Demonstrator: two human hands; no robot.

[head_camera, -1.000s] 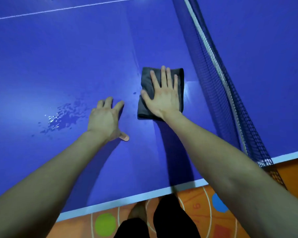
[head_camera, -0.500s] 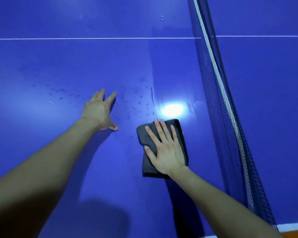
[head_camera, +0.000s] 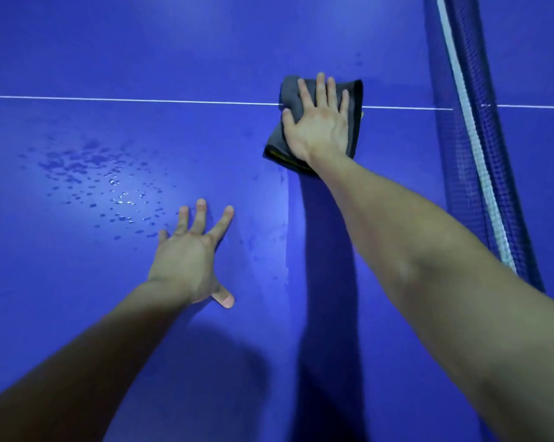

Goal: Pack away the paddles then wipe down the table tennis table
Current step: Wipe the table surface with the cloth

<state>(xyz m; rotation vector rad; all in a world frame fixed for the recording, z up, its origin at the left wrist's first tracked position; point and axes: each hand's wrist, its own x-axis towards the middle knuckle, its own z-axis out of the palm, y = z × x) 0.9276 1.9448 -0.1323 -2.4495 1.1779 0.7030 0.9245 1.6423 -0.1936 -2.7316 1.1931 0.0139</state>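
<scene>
The bench [head_camera: 109, 43] has a smooth, hard blue top with a soft sheen that throws back a pale patch of light. Beads of water [head_camera: 119, 199] sit glossy on it, and a thin wet film dulls the strip beside them. The line [head_camera: 141, 100] across it looks like flat white paint. The cloth [head_camera: 290, 89] is dark grey, soft, matt fabric, folded thick. The net [head_camera: 492, 186] is open blue mesh edged with woven white tape [head_camera: 471, 138].

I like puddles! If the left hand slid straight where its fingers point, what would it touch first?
Probably just bare table, then the white line. The left hand aims slightly right of the water drops, so it would likely miss most.
</scene>
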